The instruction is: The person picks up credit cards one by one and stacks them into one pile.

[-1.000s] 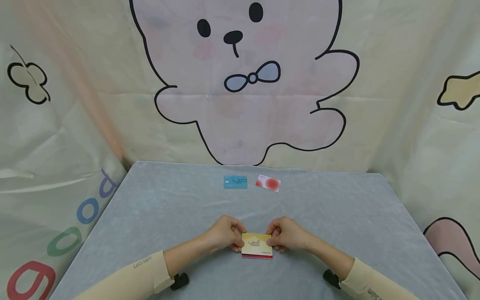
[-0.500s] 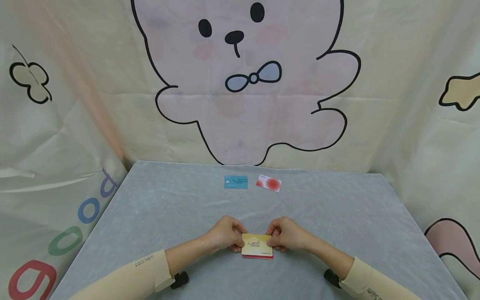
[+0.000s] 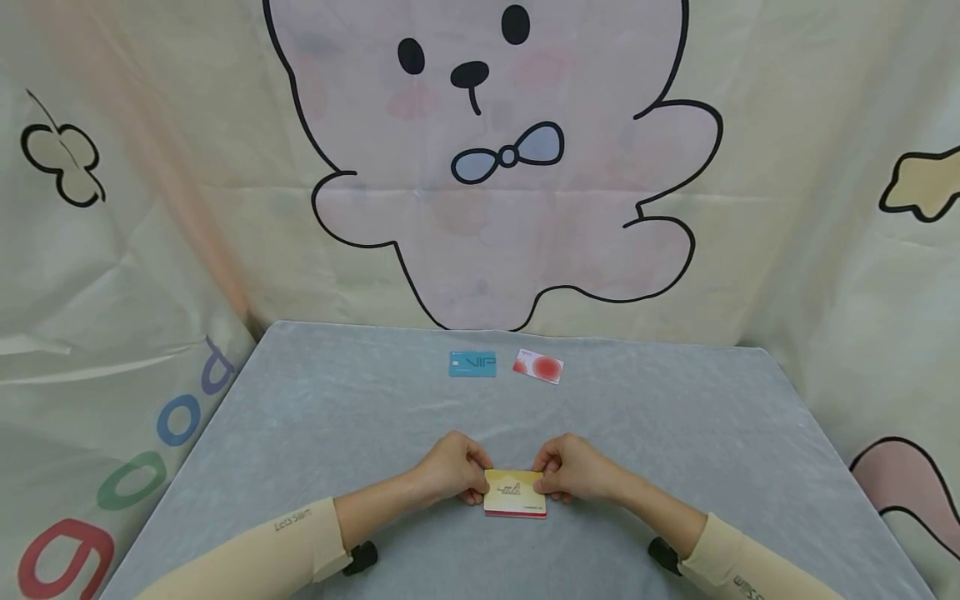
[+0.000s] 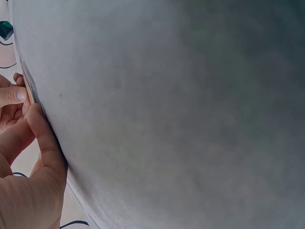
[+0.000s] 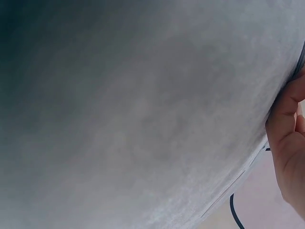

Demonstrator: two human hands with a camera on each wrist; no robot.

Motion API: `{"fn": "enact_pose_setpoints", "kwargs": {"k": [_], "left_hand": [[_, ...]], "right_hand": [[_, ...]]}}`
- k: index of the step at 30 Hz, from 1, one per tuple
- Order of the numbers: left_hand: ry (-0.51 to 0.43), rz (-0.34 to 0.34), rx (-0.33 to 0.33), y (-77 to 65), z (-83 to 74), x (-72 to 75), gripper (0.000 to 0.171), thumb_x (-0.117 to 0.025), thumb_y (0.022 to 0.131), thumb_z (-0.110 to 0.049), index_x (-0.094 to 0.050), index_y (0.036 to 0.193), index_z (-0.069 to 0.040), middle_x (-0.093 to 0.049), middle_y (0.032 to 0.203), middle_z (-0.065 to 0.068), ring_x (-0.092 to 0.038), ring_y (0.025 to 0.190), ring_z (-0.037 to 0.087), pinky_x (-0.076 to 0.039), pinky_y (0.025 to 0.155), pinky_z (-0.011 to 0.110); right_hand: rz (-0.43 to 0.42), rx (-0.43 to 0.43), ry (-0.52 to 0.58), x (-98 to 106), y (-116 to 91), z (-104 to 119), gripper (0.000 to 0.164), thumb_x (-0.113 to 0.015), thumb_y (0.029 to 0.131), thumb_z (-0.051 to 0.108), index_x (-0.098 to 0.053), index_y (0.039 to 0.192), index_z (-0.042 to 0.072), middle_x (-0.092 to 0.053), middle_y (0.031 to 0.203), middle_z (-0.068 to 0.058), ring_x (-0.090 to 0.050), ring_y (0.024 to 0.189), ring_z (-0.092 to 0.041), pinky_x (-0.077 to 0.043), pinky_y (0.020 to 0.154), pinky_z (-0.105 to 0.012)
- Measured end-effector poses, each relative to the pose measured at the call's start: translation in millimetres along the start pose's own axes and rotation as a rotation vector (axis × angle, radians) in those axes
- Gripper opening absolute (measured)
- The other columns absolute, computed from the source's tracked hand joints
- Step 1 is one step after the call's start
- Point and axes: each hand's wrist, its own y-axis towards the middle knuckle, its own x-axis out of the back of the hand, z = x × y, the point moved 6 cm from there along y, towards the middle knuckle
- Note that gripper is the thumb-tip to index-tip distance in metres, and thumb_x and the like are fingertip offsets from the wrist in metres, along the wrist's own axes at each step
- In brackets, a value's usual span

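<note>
Centrally, near side of the cloth-covered table (image 3: 675, 417): left hand (image 3: 453, 468) pinches the left end of the card stack (image 3: 525, 500); right hand (image 3: 577, 468) pinches its right end. Technique, my judgement: equal inward pressure, light thumbs so the top layer does not skid, near edges nudged flush before either grip loosens. Stack lies between the hands, yellow face up, long axis running left–right; short ends point at the hands, one long edge at the person. Resting on cloth or slightly raised: cannot tell. Red strip (image 3: 515, 515) along the near edge; layers perhaps not flush. Dark logo (image 3: 509, 489) mid-face.
</note>
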Motion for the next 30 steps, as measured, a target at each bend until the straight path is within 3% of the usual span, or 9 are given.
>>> {"fn": "enact_pose_setpoints", "kwargs": {"k": [30], "left_hand": [[0.007, 0.005, -0.026, 0.3, 0.9, 0.6, 0.017, -0.073, 0.076, 0.017, -0.074, 0.091, 0.010, -0.072, 0.070, 0.014, -0.063, 0.051, 0.012, -0.057, 0.051, 0.027]], "right_hand": [[-0.007, 0.007, -0.010, 0.8, -1.9, -0.8, 0.010, -0.081, 0.088, 0.002, -0.073, 0.092, 0.001, -0.063, 0.068, -0.003, -0.057, 0.057, -0.012, -0.050, 0.052, -0.022]]}}
